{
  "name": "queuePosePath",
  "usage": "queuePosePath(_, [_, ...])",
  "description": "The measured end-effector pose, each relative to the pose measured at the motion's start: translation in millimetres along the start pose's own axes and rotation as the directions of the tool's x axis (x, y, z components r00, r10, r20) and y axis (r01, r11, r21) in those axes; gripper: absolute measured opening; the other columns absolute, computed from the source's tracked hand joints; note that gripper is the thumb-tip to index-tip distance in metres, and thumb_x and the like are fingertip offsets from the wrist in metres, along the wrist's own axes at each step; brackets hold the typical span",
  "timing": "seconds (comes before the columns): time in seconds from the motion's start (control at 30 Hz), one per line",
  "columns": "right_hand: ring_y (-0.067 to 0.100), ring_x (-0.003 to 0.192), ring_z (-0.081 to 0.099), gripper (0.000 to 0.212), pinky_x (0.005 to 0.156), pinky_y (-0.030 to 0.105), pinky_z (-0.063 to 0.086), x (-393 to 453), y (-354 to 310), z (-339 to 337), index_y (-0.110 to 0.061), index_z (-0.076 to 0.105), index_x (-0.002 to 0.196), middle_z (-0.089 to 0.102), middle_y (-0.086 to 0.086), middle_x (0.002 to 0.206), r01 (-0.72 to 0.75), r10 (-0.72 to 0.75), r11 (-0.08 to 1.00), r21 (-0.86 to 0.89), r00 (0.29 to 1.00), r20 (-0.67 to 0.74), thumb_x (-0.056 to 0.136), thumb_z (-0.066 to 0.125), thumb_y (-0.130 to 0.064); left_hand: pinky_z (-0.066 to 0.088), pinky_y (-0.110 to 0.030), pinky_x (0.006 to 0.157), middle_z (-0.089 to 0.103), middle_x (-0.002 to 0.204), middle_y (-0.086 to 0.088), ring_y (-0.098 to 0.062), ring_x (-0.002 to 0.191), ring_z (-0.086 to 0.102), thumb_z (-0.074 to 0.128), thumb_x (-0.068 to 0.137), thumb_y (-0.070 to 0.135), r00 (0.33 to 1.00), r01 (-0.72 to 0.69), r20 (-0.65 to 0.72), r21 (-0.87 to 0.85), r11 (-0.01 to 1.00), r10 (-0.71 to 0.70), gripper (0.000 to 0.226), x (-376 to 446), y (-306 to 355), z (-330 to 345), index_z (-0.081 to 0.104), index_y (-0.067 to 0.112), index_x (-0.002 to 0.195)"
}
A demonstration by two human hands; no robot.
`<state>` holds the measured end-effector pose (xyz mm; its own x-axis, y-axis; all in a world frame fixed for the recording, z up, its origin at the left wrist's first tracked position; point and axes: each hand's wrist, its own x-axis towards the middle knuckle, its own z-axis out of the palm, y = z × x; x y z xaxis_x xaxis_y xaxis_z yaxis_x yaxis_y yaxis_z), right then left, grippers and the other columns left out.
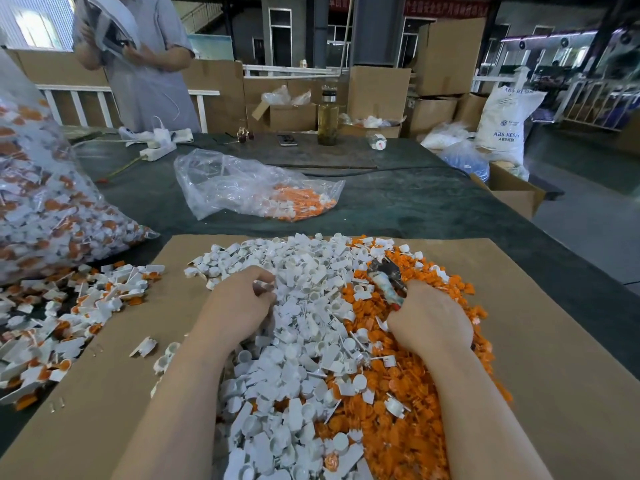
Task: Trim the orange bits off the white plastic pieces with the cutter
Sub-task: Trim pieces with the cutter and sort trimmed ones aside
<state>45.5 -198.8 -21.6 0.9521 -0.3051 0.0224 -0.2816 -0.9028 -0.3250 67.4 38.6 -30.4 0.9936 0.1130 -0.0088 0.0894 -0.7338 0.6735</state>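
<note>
A person's two bare forearms reached over a flat sheet of brown corrugated cardboard (pixel 519 341) laid on a dark green table covering (pixel 398 202); the left hand (pixel 239 303) rested knuckles-up on a heap of small white moulded plastic pieces (pixel 298 341), its fingers curled inward and apparently pinching one white piece at the fingertips, though the grip itself was partly hidden; the right hand (pixel 429 320) was closed round the wrapped handles of a small metal cutter (pixel 386 278), whose dull steel head pointed away over a mound of trimmed orange plastic bits (pixel 408 410); whether the blades stood apart could not be told.

To the left lay untrimmed white pieces with orange tabs still attached (pixel 69 327), spilling from a large clear plastic bag (pixel 45 202); a second, flatter clear bag (pixel 249 185) lay further back.

The pieces looked light, hard and smooth, thin-walled cups and flat tabs, likely slippery and prone to springing away when snipped; each would best be pinched by its white body, leaving the orange part clear of the fingers for the cutter.
</note>
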Motion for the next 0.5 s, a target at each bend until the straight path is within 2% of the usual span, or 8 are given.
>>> queuePosePath(0.07, [0.012,0.065,0.046,0.015,0.05,0.027,0.034,0.6,0.2,1.0,-0.021,0.049,0.094,0.05,-0.005,0.079,-0.005,0.005,1.0,-0.02,1.0,-0.001,0.085,0.06,-0.027,0.046,-0.021,0.067,0.069,0.092,0.013,-0.007,0.083,0.063,0.066,0.093,0.023,1.0,-0.016,-0.017,-0.012,1.0,0.016,0.009,1.4,-1.4,0.6,0.065,0.031,0.093])
queuePosePath(0.1, [0.013,0.066,0.047,0.016,0.049,0.026,0.033,0.8,0.3,1.8,-0.021,0.051,0.097,0.051,-0.005,0.083,-0.007,0.007,1.0,-0.027,1.0,-0.006,0.086,0.059,-0.028,0.045,-0.021,0.066,0.067,0.093,0.011,-0.008,0.085,0.063,0.067,0.092,0.023,0.999,-0.02,-0.027,-0.005,1.0,0.02,0.008,1.2,-1.2,0.5,0.063,0.031,0.093])
queuePosePath(0.17, [0.015,0.07,0.047,0.023,0.047,0.026,0.032,0.8,0.1,3.2,-0.019,0.053,0.107,0.051,-0.001,0.099,-0.013,0.012,0.998,-0.053,1.0,-0.017,0.087,0.06,-0.029,0.045,-0.029,0.076,0.06,0.111,0.001,-0.018,0.098,0.06,0.065,0.092,0.026,0.999,-0.03,-0.03,0.07,0.997,0.032,0.017,1.5,-1.9,2.4,0.059,0.027,0.108])
queuePosePath(0.23, [0.017,0.073,0.048,0.03,0.048,0.027,0.035,1.5,-0.2,3.8,-0.019,0.052,0.114,0.05,0.002,0.111,-0.019,0.018,0.997,-0.078,1.0,-0.012,0.088,0.061,-0.031,0.044,-0.038,0.097,0.045,0.136,-0.009,-0.029,0.12,0.051,0.054,0.098,0.027,0.999,-0.043,0.01,0.211,0.977,0.041,0.038,1.3,-2.5,4.8,0.048,0.026,0.136])
queuePosePath(0.3, [0.017,0.076,0.051,0.029,0.055,0.028,0.042,2.4,-1.0,3.7,-0.019,0.052,0.112,0.053,0.001,0.108,-0.022,0.023,0.997,-0.076,1.0,0.012,0.088,0.062,-0.033,0.04,-0.04,0.106,0.036,0.147,-0.009,-0.031,0.129,0.045,0.042,0.102,0.022,0.996,-0.072,0.064,0.243,0.967,0.058,0.045,1.5,-1.5,6.5,0.042,0.026,0.146])
queuePosePath(0.37, [0.015,0.077,0.054,0.024,0.058,0.028,0.044,2.8,-1.4,4.0,-0.021,0.05,0.103,0.055,-0.001,0.096,-0.019,0.02,0.997,-0.074,1.0,0.014,0.087,0.063,-0.033,0.045,-0.033,0.095,0.042,0.139,-0.006,-0.024,0.113,0.055,0.041,0.102,0.018,0.993,-0.098,0.079,0.198,0.975,0.084,0.041,1.0,-1.2,5.7,0.049,0.027,0.142])
queuePosePath(0.43, [0.012,0.07,0.052,0.02,0.052,0.026,0.04,3.2,-1.4,5.1,-0.022,0.047,0.09,0.054,-0.004,0.085,-0.012,0.011,0.997,-0.078,1.0,-0.008,0.087,0.063,-0.032,0.045,-0.028,0.079,0.048,0.125,-0.001,-0.014,0.089,0.061,0.048,0.099,0.018,0.995,-0.097,0.049,0.143,0.985,0.091,0.032,1.1,-3.0,2.7,0.057,0.029,0.128])
queuePosePath(0.5, [0.01,0.065,0.048,0.024,0.047,0.023,0.034,3.4,-0.4,5.8,-0.024,0.042,0.079,0.052,-0.006,0.079,-0.01,0.009,0.997,-0.079,1.0,-0.024,0.087,0.063,-0.03,0.044,-0.024,0.071,0.057,0.114,0.004,-0.006,0.085,0.059,0.058,0.094,0.017,0.997,-0.075,0.018,0.066,0.995,0.074,0.024,2.1,-6.0,0.3,0.062,0.032,0.113])
